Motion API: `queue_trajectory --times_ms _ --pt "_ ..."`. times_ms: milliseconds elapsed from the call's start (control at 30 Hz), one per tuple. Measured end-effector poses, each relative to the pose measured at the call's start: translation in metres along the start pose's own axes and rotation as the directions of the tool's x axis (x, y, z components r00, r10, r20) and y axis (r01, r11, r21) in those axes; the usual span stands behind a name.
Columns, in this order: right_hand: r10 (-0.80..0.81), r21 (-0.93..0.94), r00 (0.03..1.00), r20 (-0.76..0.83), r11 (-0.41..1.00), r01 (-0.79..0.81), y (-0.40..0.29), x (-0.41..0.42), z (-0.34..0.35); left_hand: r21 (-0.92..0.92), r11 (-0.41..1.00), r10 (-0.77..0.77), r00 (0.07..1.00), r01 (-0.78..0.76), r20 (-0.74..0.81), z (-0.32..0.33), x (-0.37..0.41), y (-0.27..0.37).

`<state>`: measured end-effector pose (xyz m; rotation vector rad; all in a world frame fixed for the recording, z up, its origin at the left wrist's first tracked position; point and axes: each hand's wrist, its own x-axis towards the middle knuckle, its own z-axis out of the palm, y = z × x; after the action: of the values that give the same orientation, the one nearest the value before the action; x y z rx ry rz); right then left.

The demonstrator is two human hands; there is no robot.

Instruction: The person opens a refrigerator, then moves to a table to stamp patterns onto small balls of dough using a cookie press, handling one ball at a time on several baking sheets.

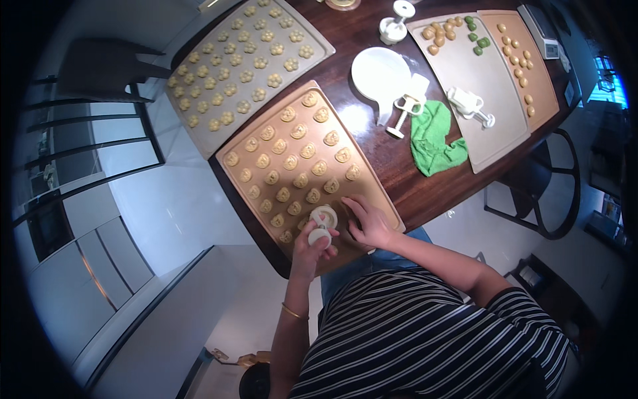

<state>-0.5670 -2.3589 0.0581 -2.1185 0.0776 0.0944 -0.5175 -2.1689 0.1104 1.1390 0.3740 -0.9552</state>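
Observation:
My left hand holds a white plastic plunger press by its handle, low over the near part of a copper-coloured baking tray. Rows of round, pattern-stamped dough pieces lie on that tray. Just right of the press, my right hand hovers above or rests on the tray's near right part, its fingers apart; nothing shows in it. Whether its fingertips touch the tray, I cannot tell. The press and my left hand hide a bit of the tray beneath them.
A second tray bears flower-shaped pieces. Right of a white bowl, a green cloth and several white presses lie on the dark wooden table. Farther right, trays hold tan and green balls, beside a scale.

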Motion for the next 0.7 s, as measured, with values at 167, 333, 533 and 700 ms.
queue_trajectory --times_ms 167,333,533,700 --pt "-0.002 0.033 0.999 -0.034 0.999 0.003 0.001 0.001 0.003 -0.042 0.997 0.061 0.996 -0.064 -0.059 0.003 0.006 0.001" --pt "0.004 0.057 1.0 -0.002 0.998 -0.004 0.002 -0.001 0.004 0.006 0.998 0.065 0.992 -0.065 -0.105 0.007 0.0 0.003" --pt "-0.163 0.009 0.982 0.095 0.987 0.163 0.009 -0.016 0.007 -0.095 0.978 0.183 0.983 -0.185 -0.035 0.008 -0.027 0.022" --pt "-0.376 0.004 0.866 0.329 0.918 0.397 -0.008 -0.022 0.026 -0.083 0.922 0.375 0.925 -0.379 -0.065 -0.021 -0.059 0.045"
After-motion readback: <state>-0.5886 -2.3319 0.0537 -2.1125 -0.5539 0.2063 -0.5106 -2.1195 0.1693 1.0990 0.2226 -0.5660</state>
